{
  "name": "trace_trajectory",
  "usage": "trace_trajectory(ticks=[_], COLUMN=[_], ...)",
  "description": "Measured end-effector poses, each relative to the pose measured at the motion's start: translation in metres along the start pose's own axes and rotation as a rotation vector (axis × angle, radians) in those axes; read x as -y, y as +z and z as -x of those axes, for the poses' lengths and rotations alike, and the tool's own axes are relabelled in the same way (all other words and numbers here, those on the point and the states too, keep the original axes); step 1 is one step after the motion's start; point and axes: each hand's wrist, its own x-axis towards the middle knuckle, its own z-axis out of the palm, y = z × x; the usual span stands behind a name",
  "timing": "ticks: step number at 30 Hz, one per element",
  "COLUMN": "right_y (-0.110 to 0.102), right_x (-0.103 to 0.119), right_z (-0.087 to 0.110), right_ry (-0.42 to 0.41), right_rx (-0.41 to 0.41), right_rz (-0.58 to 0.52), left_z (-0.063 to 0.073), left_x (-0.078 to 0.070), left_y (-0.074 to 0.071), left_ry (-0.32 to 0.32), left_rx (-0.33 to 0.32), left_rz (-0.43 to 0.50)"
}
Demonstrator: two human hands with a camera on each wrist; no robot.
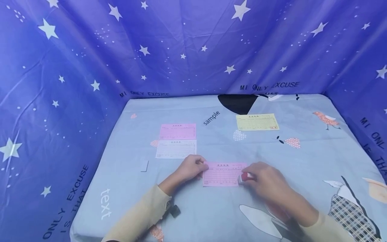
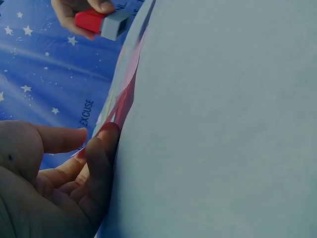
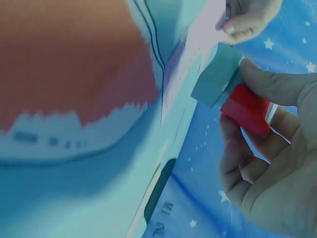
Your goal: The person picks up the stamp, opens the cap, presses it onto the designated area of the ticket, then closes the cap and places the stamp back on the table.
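Note:
In the head view, a pink printed slip [image 1: 222, 174] lies in front of me on the bed-like surface. My left hand [image 1: 191, 167] holds its left edge, and in the left wrist view the paper curves up from the fingertips. Between thumb and fingers, my right hand [image 1: 267, 181] pinches a stamp with a red grip and a grey block end [image 1: 246, 177]. The stamp overlaps the slip's lower right corner in the head view. Its grey block [image 3: 218, 74] points toward the paper in the right wrist view.
Another pink slip [image 1: 178, 131] lies just above a white slip [image 1: 176, 149] at the left. Farther right is a yellow slip [image 1: 257, 122] with a red mark in its lower right corner. A small pale flat piece [image 1: 144, 165] lies left. Starry blue curtains [image 1: 187, 77] surround the surface.

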Motion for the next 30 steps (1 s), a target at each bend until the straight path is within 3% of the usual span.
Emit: trace_trajectory(ticks=[4,10,17,22,30], right_y=[-0.013,-0.024,-0.029,-0.030,-0.028], right_x=[-0.005,-0.010,-0.008,-0.011,-0.021], right_z=[0.010,0.023,0.027,0.032,0.049], right_ry=[0.057,0.051,0.104,0.122,0.100], right_rx=[-0.031,-0.121,-0.104,-0.106,-0.156], right_rz=[-0.049,-0.062,-0.109,-0.100,-0.061], left_z=[-0.004,-0.010,-0.022,-0.038,-0.073], left_x=[-0.004,-0.013,-0.023,-0.034,-0.062], left_y=[0.003,0.003,0.004,0.013,0.043], left_ry=[0.005,0.022,0.044,0.061,-0.004], left_rx=[0.024,0.037,0.004,0.000,0.028], left_rz=[-0.012,-0.009,0.069,0.136,0.257])
